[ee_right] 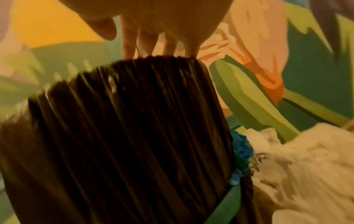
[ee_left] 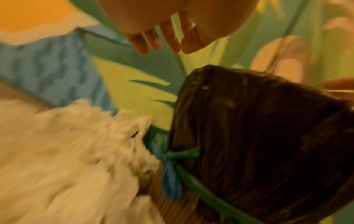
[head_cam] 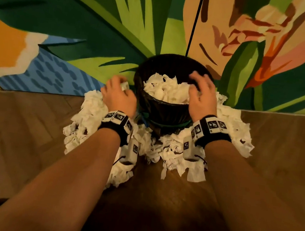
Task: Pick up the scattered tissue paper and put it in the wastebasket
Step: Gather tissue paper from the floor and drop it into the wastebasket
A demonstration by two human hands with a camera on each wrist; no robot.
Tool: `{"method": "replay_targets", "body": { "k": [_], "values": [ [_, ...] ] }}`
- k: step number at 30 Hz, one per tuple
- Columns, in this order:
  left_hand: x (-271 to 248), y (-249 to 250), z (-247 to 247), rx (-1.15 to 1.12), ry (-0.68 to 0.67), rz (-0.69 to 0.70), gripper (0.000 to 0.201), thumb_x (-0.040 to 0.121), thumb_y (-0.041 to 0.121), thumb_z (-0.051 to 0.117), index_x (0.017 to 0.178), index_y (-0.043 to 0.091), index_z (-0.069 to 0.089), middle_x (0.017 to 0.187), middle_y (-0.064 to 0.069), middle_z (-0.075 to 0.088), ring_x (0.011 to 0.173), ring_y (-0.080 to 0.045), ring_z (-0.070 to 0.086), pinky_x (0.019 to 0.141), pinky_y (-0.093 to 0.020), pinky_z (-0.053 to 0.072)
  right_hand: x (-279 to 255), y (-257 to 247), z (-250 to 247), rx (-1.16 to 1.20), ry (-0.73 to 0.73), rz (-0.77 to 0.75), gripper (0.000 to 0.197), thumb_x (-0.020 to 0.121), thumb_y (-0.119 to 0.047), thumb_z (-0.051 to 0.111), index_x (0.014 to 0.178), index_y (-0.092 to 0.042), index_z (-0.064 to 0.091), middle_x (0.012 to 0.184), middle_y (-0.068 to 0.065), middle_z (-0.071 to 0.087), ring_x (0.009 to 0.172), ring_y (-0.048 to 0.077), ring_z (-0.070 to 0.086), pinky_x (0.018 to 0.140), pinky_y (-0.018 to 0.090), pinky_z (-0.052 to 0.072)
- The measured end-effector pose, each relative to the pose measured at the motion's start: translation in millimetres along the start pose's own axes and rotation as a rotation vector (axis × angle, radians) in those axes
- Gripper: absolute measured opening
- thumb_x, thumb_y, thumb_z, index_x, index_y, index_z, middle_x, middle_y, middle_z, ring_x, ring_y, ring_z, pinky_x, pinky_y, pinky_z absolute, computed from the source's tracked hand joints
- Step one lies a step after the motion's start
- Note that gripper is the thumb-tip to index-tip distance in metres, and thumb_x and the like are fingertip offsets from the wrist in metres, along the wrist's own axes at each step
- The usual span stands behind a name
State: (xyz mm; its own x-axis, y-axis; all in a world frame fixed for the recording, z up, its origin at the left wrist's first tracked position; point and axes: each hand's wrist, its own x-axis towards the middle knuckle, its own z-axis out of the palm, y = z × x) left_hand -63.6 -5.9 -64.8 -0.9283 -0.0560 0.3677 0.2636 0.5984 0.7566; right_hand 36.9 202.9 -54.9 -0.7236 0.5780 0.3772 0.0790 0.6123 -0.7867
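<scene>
The left hand (head_cam: 118, 96) grasps tissue paper (head_cam: 124, 86) just left of the wastebasket (head_cam: 165, 108); the right hand (head_cam: 201, 95) hovers released above its fill.

One wastebasket (head_cam: 167, 109), two hands, countless tissue scraps (head_cam: 91, 107).

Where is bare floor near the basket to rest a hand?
Crowded: white tissue paper rings the black bag-lined wastebasket left, right and in front. Free: brown wooden floor left of the heap, more right of it, and the colourful leaf-patterned rug behind the basket.
</scene>
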Motion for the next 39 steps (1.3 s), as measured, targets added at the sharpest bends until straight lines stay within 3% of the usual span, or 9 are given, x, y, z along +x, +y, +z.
{"method": "replay_targets", "body": {
  "k": [4,8,13,17,20,24,31,35,39],
  "values": [
    [-38,-49,2,-0.002,-0.085,-0.263,0.021,0.086,0.005,0.05,0.105,0.015,0.054,0.106,-0.008,0.061,0.101,-0.032,0.054,0.085,-0.041,0.047,-11,10,-19,0.153,0.333,0.053,0.031,0.092,-0.028,0.046,0.122,-0.037,0.05,0.126,-0.004,0.056,0.121,0.012,0.048,0.098,0.022,0.038],
    [-94,-63,16,0.081,-0.464,-0.174,0.016,0.092,0.01,0.045,0.1,0.023,0.052,0.083,-0.006,0.063,0.07,-0.023,0.058,0.061,-0.032,0.047,-42,55,-28,0.176,0.412,0.442,0.015,0.094,-0.023,0.046,0.105,-0.028,0.054,0.099,-0.002,0.061,0.09,0.019,0.059,0.07,0.023,0.041],
    [-154,-56,46,0.338,-1.053,0.025,0.028,0.094,0.015,0.048,0.118,0.026,0.057,0.124,-0.007,0.06,0.101,-0.024,0.061,0.089,-0.035,0.053,-130,122,-1,-0.308,-0.221,0.551,0.016,0.095,-0.026,0.054,0.109,-0.028,0.061,0.13,0.007,0.049,0.115,0.03,0.054,0.092,0.036,0.046],
    [-180,-62,66,0.427,-1.271,0.013,0.069,0.095,0.022,0.051,0.151,0.045,0.019,0.164,-0.003,0.005,0.138,-0.033,0.04,0.112,-0.039,0.039,-179,146,23,-0.593,-0.728,0.523,0.063,0.088,-0.043,0.057,0.146,-0.043,0.034,0.163,-0.001,-0.001,0.149,0.036,-0.004,0.12,0.048,0.008],
    [-187,-70,79,0.514,-1.42,0.035,0.089,0.091,0.019,0.058,0.15,0.053,0.001,0.164,0.001,-0.014,0.141,-0.038,0.035,0.111,-0.044,0.041,-183,152,26,-0.706,-0.907,0.501,0.065,0.091,-0.05,0.05,0.151,-0.039,0.027,0.164,0.002,0.006,0.149,0.035,-0.01,0.12,0.048,0.002],
    [-190,-72,90,0.57,-1.405,0.094,0.078,0.088,0.016,0.063,0.151,0.039,0.022,0.16,-0.006,0.009,0.135,-0.039,0.041,0.11,-0.047,0.04,-176,143,30,-0.691,-0.939,0.402,0.041,0.091,-0.031,0.051,0.132,-0.035,0.054,0.143,0.0,0.049,0.14,0.03,0.021,0.115,0.038,0.021],
    [-196,-70,86,0.52,-1.372,0.029,0.042,0.089,0.033,0.064,0.129,0.027,0.051,0.13,-0.01,0.048,0.121,-0.033,0.052,0.105,-0.037,0.043,-179,127,24,-0.547,-0.91,0.512,0.033,0.084,-0.023,0.057,0.104,-0.048,0.068,0.133,0.003,0.053,0.135,0.025,0.035,0.113,0.047,0.03],
    [-193,-77,65,0.473,-1.294,-0.013,0.031,0.084,0.017,0.065,0.111,0.026,0.052,0.12,-0.005,0.043,0.103,-0.029,0.056,0.094,-0.035,0.049,-184,118,11,-0.44,-0.769,0.532,0.059,0.08,-0.027,0.057,0.134,-0.05,0.048,0.144,-0.005,0.051,0.135,0.024,0.042,0.117,0.05,0.022],
    [-185,-85,48,0.408,-1.202,-0.037,0.031,0.085,0.016,0.062,0.105,0.034,0.047,0.108,0.0,0.049,0.094,-0.02,0.055,0.083,-0.028,0.046,-178,119,0,-0.339,-0.657,0.627,0.051,0.091,-0.022,0.049,0.136,-0.046,0.049,0.148,0.0,0.047,0.117,0.027,0.06,0.104,0.036,0.047]
  ]
}}
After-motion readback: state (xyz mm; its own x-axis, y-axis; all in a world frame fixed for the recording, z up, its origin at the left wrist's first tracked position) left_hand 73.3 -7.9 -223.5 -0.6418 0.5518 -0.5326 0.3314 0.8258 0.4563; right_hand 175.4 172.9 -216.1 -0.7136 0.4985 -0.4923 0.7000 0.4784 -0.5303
